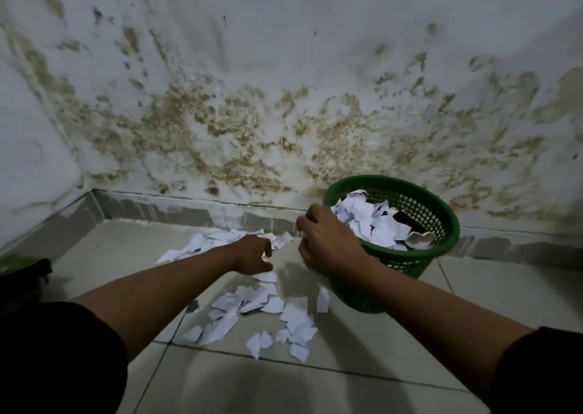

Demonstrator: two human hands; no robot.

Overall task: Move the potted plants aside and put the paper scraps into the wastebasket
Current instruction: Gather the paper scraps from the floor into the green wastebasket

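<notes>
White paper scraps (262, 316) lie scattered on the tiled floor, with a second patch (205, 243) near the skirting. The green mesh wastebasket (441, 218) stands to the right against the wall, holding many scraps. My left hand (252, 256) reaches down into the scraps, fingers curled onto a piece. My right hand (328, 243) hovers at the near left rim of the wastebasket with its fingers curled; its palm is hidden, and I cannot tell whether it holds anything. A dark pot with green leaves (22, 271) sits at the far left edge.
A stained white wall (284, 114) with a grey skirting closes off the back, and a side wall (31, 161) meets it in a corner at the left. Pale floor tiles (284, 382) stretch toward me.
</notes>
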